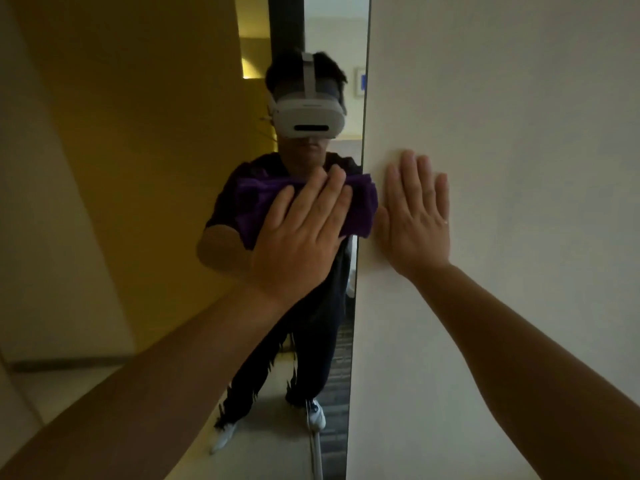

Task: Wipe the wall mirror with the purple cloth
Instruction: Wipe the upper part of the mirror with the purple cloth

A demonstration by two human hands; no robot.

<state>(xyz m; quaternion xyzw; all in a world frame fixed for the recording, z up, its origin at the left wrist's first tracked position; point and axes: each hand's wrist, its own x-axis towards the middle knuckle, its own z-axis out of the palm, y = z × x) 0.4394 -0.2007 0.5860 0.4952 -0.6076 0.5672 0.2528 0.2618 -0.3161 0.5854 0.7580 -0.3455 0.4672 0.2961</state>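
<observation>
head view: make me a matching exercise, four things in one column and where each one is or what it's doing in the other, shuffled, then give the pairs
Things:
1. left hand
2. right hand
3. purple cloth
4. wall mirror

Places or states:
A. flat on the pale wall, fingers straight
B. pressed between a palm and the glass
C. presses the cloth, fingers straight
D. left of the pale wall, reflects a person in a white headset

Pairs: 1-C, 2-A, 3-B, 4-D
</observation>
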